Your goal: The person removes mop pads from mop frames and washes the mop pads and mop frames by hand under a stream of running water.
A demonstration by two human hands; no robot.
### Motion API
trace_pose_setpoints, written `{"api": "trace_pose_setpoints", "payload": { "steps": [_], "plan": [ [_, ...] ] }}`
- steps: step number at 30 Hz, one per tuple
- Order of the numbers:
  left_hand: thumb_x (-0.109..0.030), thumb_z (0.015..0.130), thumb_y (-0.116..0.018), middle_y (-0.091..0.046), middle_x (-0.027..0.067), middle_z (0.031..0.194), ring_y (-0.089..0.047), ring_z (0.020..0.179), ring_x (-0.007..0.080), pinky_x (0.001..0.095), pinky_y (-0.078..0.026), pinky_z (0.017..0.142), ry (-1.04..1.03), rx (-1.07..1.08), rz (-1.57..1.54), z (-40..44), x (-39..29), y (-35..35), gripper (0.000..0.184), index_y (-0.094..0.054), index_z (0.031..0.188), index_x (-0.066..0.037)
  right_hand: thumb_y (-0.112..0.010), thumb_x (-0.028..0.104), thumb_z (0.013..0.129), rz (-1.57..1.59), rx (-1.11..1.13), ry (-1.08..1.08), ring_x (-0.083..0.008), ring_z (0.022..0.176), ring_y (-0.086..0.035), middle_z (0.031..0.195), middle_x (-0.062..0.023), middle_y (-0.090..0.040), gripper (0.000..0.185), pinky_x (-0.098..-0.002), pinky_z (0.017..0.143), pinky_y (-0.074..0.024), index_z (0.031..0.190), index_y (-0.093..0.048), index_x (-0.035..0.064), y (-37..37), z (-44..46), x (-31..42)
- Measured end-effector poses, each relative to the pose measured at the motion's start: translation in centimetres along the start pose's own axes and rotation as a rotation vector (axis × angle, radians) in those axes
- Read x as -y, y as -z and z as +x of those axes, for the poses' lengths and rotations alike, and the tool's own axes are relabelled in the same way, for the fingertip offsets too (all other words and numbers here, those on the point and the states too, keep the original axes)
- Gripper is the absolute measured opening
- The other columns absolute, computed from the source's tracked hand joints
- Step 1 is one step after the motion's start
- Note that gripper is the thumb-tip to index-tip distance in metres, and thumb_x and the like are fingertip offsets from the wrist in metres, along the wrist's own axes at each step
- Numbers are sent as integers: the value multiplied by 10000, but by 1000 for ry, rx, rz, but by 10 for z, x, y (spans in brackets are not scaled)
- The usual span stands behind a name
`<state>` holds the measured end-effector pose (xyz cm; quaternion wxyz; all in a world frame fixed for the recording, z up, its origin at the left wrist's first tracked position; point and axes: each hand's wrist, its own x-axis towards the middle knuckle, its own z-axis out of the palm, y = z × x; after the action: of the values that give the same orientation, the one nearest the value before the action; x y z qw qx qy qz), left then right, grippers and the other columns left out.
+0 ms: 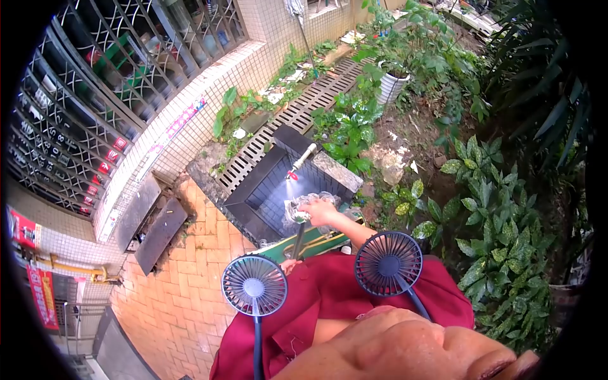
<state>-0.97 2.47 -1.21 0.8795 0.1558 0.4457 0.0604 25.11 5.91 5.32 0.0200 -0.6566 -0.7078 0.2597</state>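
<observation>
A mop stands head up in front of my body, its grey pole [299, 239] topped by a pale, stringy, wet-looking head [295, 209]. My right hand [320, 210] is closed on that mop head at the near side of the basin. Lower down, my left hand [290, 266] is closed around the pole, partly hidden by a fan. Water sprays from a tap with a red handle [291, 175], just beyond the mop head. Below the tap is a dark-tiled basin [253, 183] with a raised rim.
Two round fans [253, 287] of a neck fan hang before my chest. A green and yellow strip [328, 242] lies by the basin's near edge. Leafy plants [500, 234] grow at right, a drain grate [253, 152] runs behind, and dark slabs [161, 228] lean at left.
</observation>
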Motion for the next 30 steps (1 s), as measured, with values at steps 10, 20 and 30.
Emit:
{"api": "trace_pose_setpoints", "payload": {
  "steps": [10, 20, 30],
  "plan": [
    [-217, 899, -476, -618, 31, 901, -575, 706, 110, 228, -463, 623, -56, 44, 3, -4, 5, -2, 278, -567, 1055, -5, -597, 169, 696, -149, -37, 128, -271, 1010, -546, 947, -64, -630, 360, -498, 885, -332, 1048, -594, 244, -34, -19, 27],
    [-216, 899, -477, -618, 27, 886, -573, 689, 108, 225, -461, 609, -82, 73, -18, 4, 10, -3, 274, -569, 1049, -6, -602, 169, 703, -245, 3, 180, -268, 995, -557, 952, -59, -627, 323, -522, 878, -332, 1017, -607, 242, -23, -5, 22],
    [-216, 899, -479, -618, 22, 872, -570, 671, 106, 221, -458, 595, -50, 95, -80, 26, -10, -5, 269, -571, 1043, -7, -607, 202, 660, -255, -21, 240, -263, 915, -603, 872, -43, -646, 311, -473, 824, -381, 963, -634, 266, -21, 31, 11]
  ]
}}
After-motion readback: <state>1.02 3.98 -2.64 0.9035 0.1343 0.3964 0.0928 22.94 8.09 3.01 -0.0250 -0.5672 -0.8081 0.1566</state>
